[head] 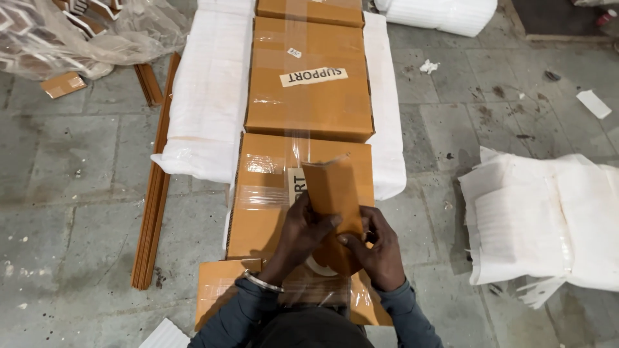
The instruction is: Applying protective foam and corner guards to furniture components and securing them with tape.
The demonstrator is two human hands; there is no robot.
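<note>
Gripping a folded brown cardboard piece (333,193) at lower centre: left hand (302,233) and right hand (380,248) both closed on it (taped cardboard box (264,212) beneath).

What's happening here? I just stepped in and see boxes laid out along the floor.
A person crouches over a row of taped brown cardboard boxes lying on white foam sheeting on the concrete floor. Both hands, the left hand and the right hand, hold a folded brown cardboard piece over the nearest box. A tape roll shows just beneath the hands. More white foam sheets lie to the right, and thin brown strips to the left.
</note>
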